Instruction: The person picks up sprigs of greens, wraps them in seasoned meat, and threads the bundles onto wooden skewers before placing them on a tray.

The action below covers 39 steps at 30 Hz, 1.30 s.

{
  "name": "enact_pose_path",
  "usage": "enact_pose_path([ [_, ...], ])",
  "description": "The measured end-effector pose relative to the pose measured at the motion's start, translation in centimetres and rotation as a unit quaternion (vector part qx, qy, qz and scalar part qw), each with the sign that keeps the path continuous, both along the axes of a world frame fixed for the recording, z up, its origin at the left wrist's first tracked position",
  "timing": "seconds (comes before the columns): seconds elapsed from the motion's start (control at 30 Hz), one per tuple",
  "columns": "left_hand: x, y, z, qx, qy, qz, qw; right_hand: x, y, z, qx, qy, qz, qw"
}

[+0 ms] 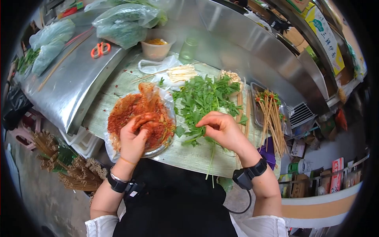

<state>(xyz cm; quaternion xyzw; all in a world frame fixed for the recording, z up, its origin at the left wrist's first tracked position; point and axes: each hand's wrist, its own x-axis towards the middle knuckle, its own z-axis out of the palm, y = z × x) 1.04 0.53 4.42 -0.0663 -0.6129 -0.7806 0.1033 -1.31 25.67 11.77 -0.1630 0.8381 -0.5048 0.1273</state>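
My left hand (pixel 137 133) is in a bowl lined with clear plastic (pixel 169 103), its curled fingers smeared red. Around them lies chili-coated food (pixel 121 112), with a thin, sheet-like piece (pixel 147 94) rising above the rest. Whatever those fingers grip, if anything, blends into the red mix. My right hand (pixel 223 129) hovers at the near right edge of a pile of leafy green herbs (pixel 205 93), fingertips bent toward the thumb in a pinch. Anything between them is too small to make out. A few long stems (pixel 213 158) hang toward the table's front edge.
Behind the herbs are enoki mushrooms (pixel 182 73) and a plastic tub (pixel 156 50). Skewered greens (pixel 271 114) lean from a tray at right, near loose sticks (pixel 248 110). Orange-handled scissors (pixel 100 50) lie on the steel counter (pixel 67 87). Bundled skewers (pixel 81 172) stand low left.
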Motion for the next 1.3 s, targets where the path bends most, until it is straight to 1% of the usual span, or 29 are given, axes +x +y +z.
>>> enact_pose_path([
  [0.03,0.1,-0.1,0.3,-0.035,-0.002,-0.021,0.999,0.4,-0.7,0.4,0.030,0.036,0.019,0.999],
  [0.07,0.0,0.3,0.5,-0.081,0.029,0.005,0.996,0.6,-1.3,0.8,0.060,0.073,0.038,0.995],
  [0.13,0.3,0.2,1.3,-0.164,0.034,-0.036,0.985,0.9,-2.0,1.1,0.059,0.087,0.055,0.993],
  [0.2,0.4,0.7,1.9,-0.154,0.024,-0.052,0.986,0.9,-2.6,1.0,0.065,0.121,0.057,0.989],
  [0.27,0.5,1.1,2.5,-0.213,0.069,-0.094,0.970,1.2,-3.4,1.4,0.078,0.124,0.052,0.988],
  [0.3,0.5,1.3,3.1,-0.276,0.076,-0.092,0.954,1.3,-3.8,1.5,0.093,0.128,0.044,0.987],
  [0.33,0.3,1.4,3.2,-0.278,0.074,-0.089,0.954,1.4,-4.1,1.4,0.091,0.127,0.048,0.987],
  [0.4,-0.2,1.6,2.8,-0.320,0.070,-0.148,0.933,1.6,-4.6,1.2,0.065,0.120,0.050,0.989],
  [0.47,-0.4,1.6,2.2,-0.347,0.072,-0.156,0.922,1.8,-4.9,0.9,0.035,0.105,0.049,0.993],
  [0.53,-0.2,1.7,2.1,-0.360,0.115,-0.161,0.912,1.9,-4.9,0.4,0.006,0.089,0.044,0.995],
  [0.57,0.0,1.7,2.1,-0.361,0.115,-0.161,0.911,1.8,-4.7,-0.2,-0.058,0.070,0.014,0.996],
  [0.6,0.2,1.8,2.3,-0.303,0.070,-0.163,0.936,1.8,-4.6,-0.8,-0.122,0.050,-0.016,0.991],
  [0.63,0.5,1.8,2.4,-0.243,0.024,-0.163,0.956,1.9,-4.6,-1.5,-0.122,0.052,-0.015,0.991],
  [0.67,0.7,2.0,2.0,-0.244,0.026,-0.159,0.956,2.1,-4.7,-2.3,-0.159,0.051,-0.043,0.985],
  [0.7,0.8,2.2,1.3,-0.085,-0.050,-0.186,0.978,2.1,-4.9,-2.7,-0.196,0.050,-0.070,0.977],
  [0.73,1.0,2.4,0.9,0.076,-0.125,-0.208,0.967,2.2,-5.1,-2.8,-0.197,0.051,-0.067,0.977],
  [0.77,1.2,2.4,0.8,0.115,-0.146,-0.206,0.961,2.4,-5.3,-2.9,-0.157,0.105,-0.067,0.980],
  [0.83,1.1,2.1,0.3,0.125,-0.154,-0.206,0.958,2.6,-5.8,-2.8,-0.090,0.206,-0.065,0.972],
  [0.87,1.1,1.9,0.1,0.136,-0.162,-0.206,0.955,2.6,-5.9,-3.1,-0.092,0.204,-0.065,0.973],
  [0.93,1.1,1.5,0.0,0.140,-0.154,-0.193,0.959,2.6,-5.9,-3.5,-0.072,0.238,0.003,0.969],
  [0.97,1.0,1.4,0.0,0.145,-0.143,-0.184,0.962,2.6,-6.1,-3.6,-0.073,0.239,0.004,0.968],
  [1.03,0.9,1.1,0.0,0.167,-0.149,-0.163,0.961,2.6,-6.4,-3.7,-0.184,0.131,-0.051,0.973],
  [1.07,0.9,1.0,0.0,0.190,-0.156,-0.143,0.959,2.7,-6.5,-4.0,-0.184,0.132,-0.050,0.973],
  [1.1,1.0,1.0,0.0,0.190,-0.155,-0.142,0.959,2.8,-6.5,-4.3,-0.239,0.014,-0.025,0.971],
  [1.13,1.0,0.9,0.1,0.178,-0.141,-0.143,0.963,2.8,-6.6,-4.3,-0.289,-0.105,0.001,0.952],
  [1.17,1.0,0.9,0.2,0.166,-0.126,-0.145,0.967,3.1,-7.1,-4.3,-0.353,-0.151,-0.017,0.923],
  [1.2,1.1,1.2,0.3,0.166,-0.127,-0.147,0.967,3.0,-7.1,-4.3,-0.353,-0.151,-0.019,0.923],
  [1.27,1.2,1.8,0.7,0.032,-0.003,-0.082,0.996,2.7,-7.1,-4.5,-0.341,-0.142,-0.058,0.927],
  [1.3,1.3,1.5,0.7,0.031,-0.004,-0.080,0.996,2.7,-7.1,-4.7,-0.342,-0.144,-0.057,0.927],
])
